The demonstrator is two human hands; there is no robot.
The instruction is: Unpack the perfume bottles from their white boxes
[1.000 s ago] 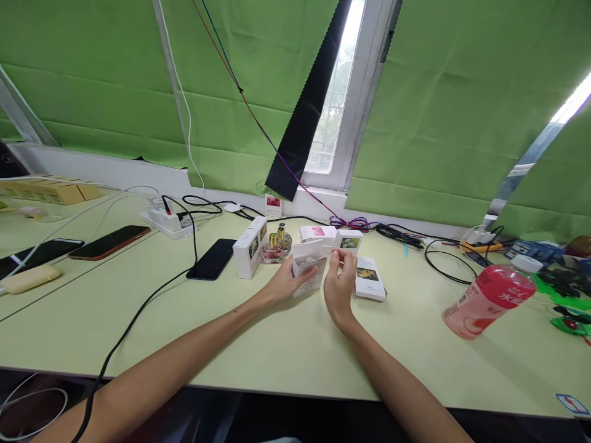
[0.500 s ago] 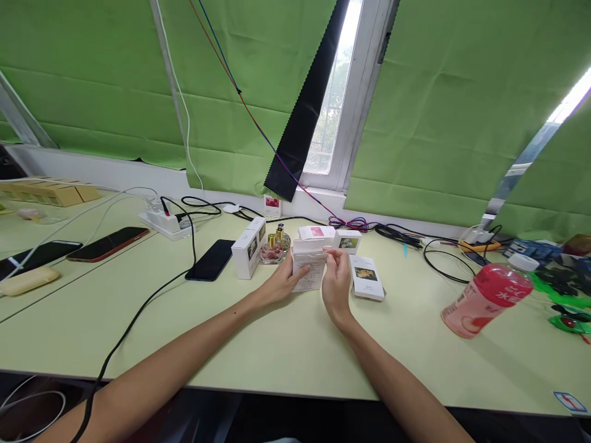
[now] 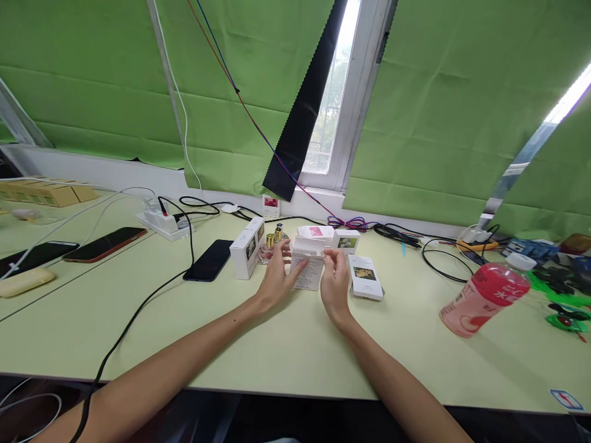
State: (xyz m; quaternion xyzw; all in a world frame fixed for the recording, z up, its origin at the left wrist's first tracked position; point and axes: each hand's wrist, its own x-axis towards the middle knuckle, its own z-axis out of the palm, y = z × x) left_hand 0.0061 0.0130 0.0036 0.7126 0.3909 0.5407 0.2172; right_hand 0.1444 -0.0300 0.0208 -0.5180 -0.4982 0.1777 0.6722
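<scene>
Carton, white, small, printed with fine text on its near face [image 3: 308, 275]: one, held between the person's two hands over the middle of the desk [image 3: 258, 351]; whether its base touches the desktop cannot be told. Left hand [image 3: 277, 271]: fingers parted, thumb across the printed face; whether the fingers grip behind cannot be made out. Right hand [image 3: 335, 277]: fingers curled, thumb and forefinger apparently pinching the carton's upper right corner. Condition: top edge looks raised and unclosed, so the handling of this piece is judged under way, not complete. Two white boxes [image 3: 242, 255], upright to the left, side by side: apparently closed, untouched. Glass bottles, gold-capped [image 3: 266, 253]: outside any box, just behind the left hand, partly hidden by it. Box with pink picture [image 3: 315, 232], behind the carton, and box with green picture [image 3: 347, 241], beside it: neither in hand, closure unclear. Box with yellow-flower picture [image 3: 367, 280]: lying flat, right of the right hand, untouched. Overall stage: one piece in work, the surrounding ones set aside, the bottles unboxed.
</scene>
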